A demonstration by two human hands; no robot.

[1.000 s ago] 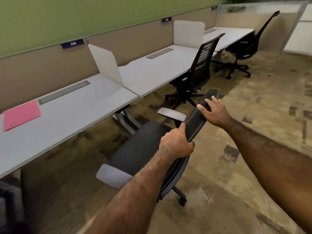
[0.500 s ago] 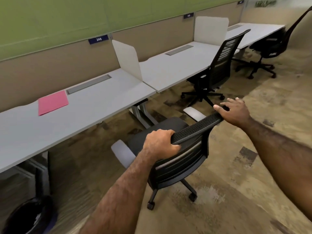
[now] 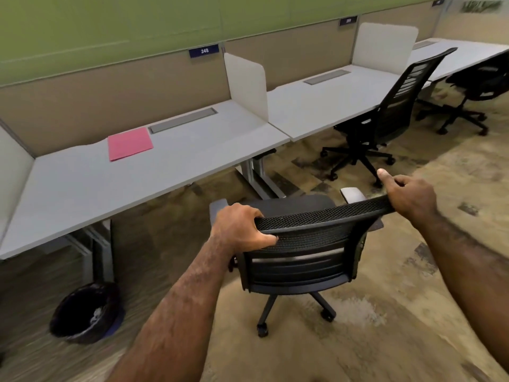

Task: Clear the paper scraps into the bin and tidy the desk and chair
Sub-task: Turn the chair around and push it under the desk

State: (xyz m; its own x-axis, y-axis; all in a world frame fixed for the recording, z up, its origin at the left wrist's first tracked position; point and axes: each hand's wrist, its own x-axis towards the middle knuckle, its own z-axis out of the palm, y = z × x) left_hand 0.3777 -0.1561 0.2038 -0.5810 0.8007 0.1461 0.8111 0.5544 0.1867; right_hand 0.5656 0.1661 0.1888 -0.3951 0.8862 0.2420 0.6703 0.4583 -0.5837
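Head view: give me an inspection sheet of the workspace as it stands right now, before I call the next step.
Surface: grey desk, top bare except for one item; no paper scraps seen on it.
Job's things: black mesh chair stands out from the desk, its back toward the camera; black lined bin on the floor under the desk's left end.
Clutter: pink folder lying flat near the back of the desk.
Grippers: left hand and right hand both grip the top edge of the chair back.
Cables: nothing seen.
Surroundings: two more black chairs at the neighbouring desks, white dividers, patterned carpet.
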